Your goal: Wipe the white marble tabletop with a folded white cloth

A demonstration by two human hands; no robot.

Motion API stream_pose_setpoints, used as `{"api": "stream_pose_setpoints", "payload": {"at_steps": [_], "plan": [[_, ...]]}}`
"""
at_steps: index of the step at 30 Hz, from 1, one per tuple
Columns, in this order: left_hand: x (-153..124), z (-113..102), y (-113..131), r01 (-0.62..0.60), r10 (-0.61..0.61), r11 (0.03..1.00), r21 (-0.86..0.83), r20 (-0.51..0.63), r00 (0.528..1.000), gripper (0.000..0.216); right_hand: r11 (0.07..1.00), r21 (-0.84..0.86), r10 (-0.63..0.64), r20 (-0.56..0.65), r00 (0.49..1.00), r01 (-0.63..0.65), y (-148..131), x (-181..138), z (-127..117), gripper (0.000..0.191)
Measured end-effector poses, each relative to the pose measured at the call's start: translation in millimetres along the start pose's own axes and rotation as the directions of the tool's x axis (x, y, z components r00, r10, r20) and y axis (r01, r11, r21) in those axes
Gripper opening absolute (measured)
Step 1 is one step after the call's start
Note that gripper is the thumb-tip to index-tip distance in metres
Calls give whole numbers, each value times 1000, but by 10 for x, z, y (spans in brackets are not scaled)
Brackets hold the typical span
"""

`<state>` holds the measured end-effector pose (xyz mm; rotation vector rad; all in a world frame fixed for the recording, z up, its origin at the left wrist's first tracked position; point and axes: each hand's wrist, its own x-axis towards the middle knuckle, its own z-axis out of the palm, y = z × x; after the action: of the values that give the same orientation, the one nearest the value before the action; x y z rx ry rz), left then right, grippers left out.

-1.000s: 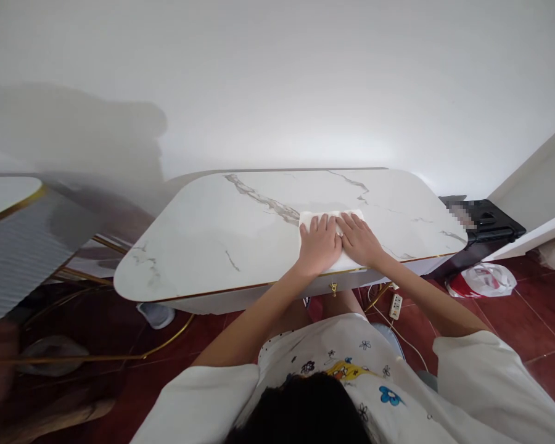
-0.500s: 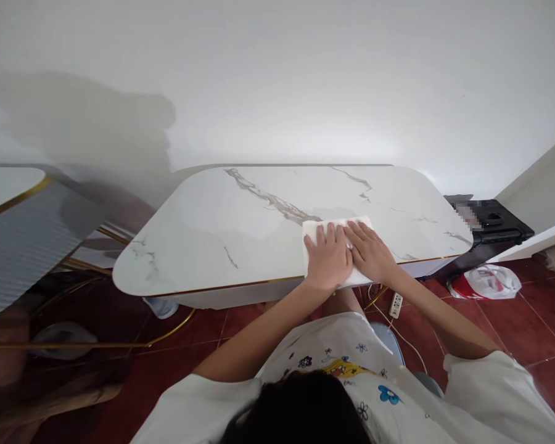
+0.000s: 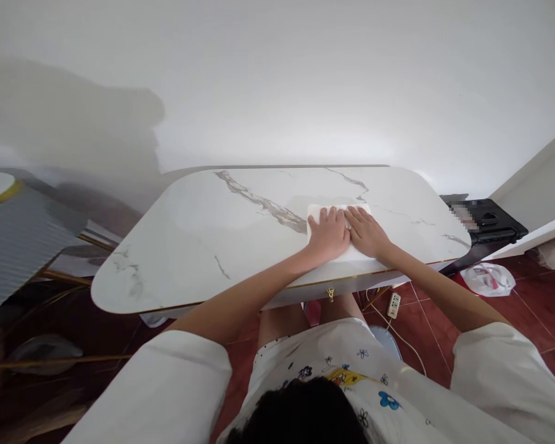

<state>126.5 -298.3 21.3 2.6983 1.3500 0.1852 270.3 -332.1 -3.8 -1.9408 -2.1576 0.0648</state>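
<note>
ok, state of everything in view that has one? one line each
White cloth: flat, partly covered
Left hand: open, palm down on cloth
Right hand: open, palm down on cloth
Tabletop: partly covered by cloth
Drawer front: appears shut
Power strip: lying on floor, power unclear
Plastic bag: crumpled, on floor

Head-mounted, we're looking forward and steeply down here: hair (image 3: 300,413) closest at the bottom edge, shirt (image 3: 374,376) just beyond, table (image 3: 194,246) near and central, seen from above, and there's the wall (image 3: 277,80), spanning the top.
</note>
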Motion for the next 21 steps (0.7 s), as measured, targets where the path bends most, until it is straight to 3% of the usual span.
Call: {"api": "stream_pose_setpoints", "payload": {"at_steps": [6,21], "plan": [[503,46,-228,16,-19,1000,-24,-105,994,47,998,16,-61,-19,998,61,240,620,110,59],[1483,37,-723,53,-65,995,-83,-146,987,44,997,33,-60,-75,995,63,593,1762,246,56]]}}
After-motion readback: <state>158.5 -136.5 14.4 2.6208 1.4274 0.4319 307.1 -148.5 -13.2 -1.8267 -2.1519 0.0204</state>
